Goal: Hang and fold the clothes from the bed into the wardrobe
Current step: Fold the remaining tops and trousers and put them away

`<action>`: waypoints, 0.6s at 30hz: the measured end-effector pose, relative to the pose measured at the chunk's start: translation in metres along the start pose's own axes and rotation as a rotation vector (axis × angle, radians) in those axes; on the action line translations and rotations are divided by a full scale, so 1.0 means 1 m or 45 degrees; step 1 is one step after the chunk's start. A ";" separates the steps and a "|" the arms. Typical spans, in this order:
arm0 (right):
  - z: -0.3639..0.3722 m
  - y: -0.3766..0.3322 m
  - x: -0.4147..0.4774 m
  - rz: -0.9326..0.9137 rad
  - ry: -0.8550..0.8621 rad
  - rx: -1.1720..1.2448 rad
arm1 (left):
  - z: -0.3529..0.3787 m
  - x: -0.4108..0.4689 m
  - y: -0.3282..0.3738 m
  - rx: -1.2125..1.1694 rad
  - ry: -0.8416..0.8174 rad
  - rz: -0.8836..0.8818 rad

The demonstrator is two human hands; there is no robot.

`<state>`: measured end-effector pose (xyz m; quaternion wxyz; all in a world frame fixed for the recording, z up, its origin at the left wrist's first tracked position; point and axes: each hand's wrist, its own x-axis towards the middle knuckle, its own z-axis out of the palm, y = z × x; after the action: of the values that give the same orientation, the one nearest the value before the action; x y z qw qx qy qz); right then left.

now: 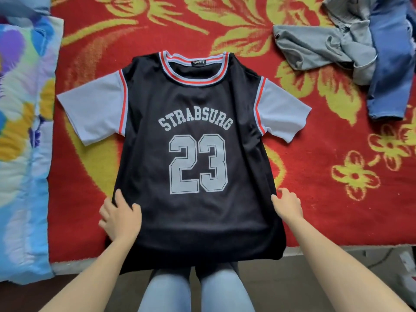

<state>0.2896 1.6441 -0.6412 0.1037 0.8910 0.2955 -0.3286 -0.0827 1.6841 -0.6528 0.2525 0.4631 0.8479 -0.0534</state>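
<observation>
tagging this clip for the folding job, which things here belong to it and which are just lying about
Belongs to the job: black jersey spread flat; left hand and right hand at its lower sides; grey garment and blue garment crumpled at far right, unfolded.
Lying about: red floral blanket underneath; flowered quilt at left.

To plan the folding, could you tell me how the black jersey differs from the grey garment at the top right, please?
The black jersey lies spread flat with sleeves out; the grey garment lies crumpled. The black jersey bears a printed name and 23; the grey garment shows no print. The left hand and right hand rest on the black jersey; no hand touches the grey garment. Both lie on the red blanket.
</observation>
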 end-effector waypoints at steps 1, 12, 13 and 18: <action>-0.004 -0.007 0.010 -0.010 -0.001 0.015 | 0.003 0.004 0.016 0.000 -0.017 0.050; -0.057 -0.079 0.130 0.325 0.154 1.162 | 0.032 0.024 0.163 0.060 -0.075 0.595; -0.064 -0.086 0.141 0.385 0.178 1.303 | 0.035 0.026 0.171 0.052 -0.072 0.615; -0.097 -0.099 0.183 0.591 0.103 1.658 | 0.044 0.034 0.209 0.061 -0.091 0.637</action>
<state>0.3934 1.8444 -0.6851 -0.3956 0.8236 -0.1566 -0.3749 0.0887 1.8135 -0.6769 0.2765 0.6620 0.6961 -0.0256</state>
